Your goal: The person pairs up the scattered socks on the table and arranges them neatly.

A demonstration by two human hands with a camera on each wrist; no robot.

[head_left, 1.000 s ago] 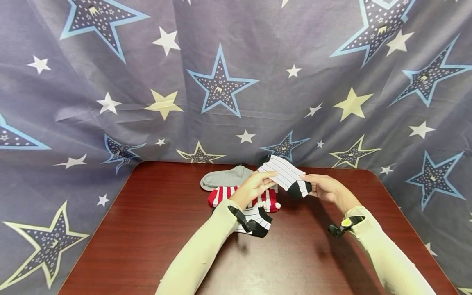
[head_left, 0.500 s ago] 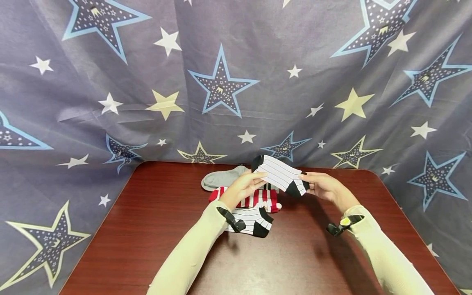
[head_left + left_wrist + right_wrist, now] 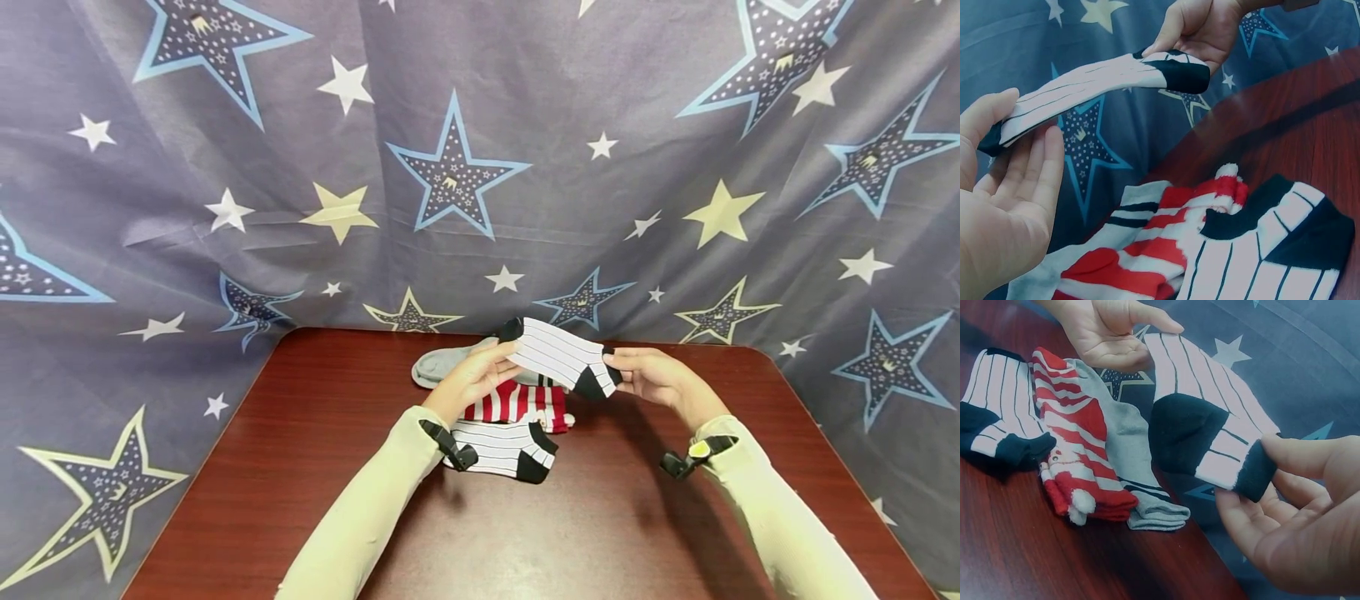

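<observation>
A white sock (image 3: 555, 352) with thin black stripes and a black toe, heel and cuff is held up between both hands, above the far part of the table. My left hand (image 3: 471, 379) pinches its toe end, thumb on top and fingers beneath, as the left wrist view shows. The cuff end is pinched by my right hand (image 3: 1310, 506), close to the black heel. Below on the table lies a matching striped sock (image 3: 495, 447). Behind it is a red and white striped sock (image 3: 1079, 437) with a white pompom, partly covered by my left hand in the head view.
Beyond the red sock lies a grey sock (image 3: 1129, 440) with two dark bands near its cuff. The socks lie in a row on the dark red wooden table (image 3: 315, 433). A grey curtain (image 3: 420, 275) printed with stars hangs behind the table's far edge.
My left hand has moved left along the held sock to its toe end, and the sock is drawn straighter and slightly left. More of the lower striped sock shows. My right hand has barely shifted.
</observation>
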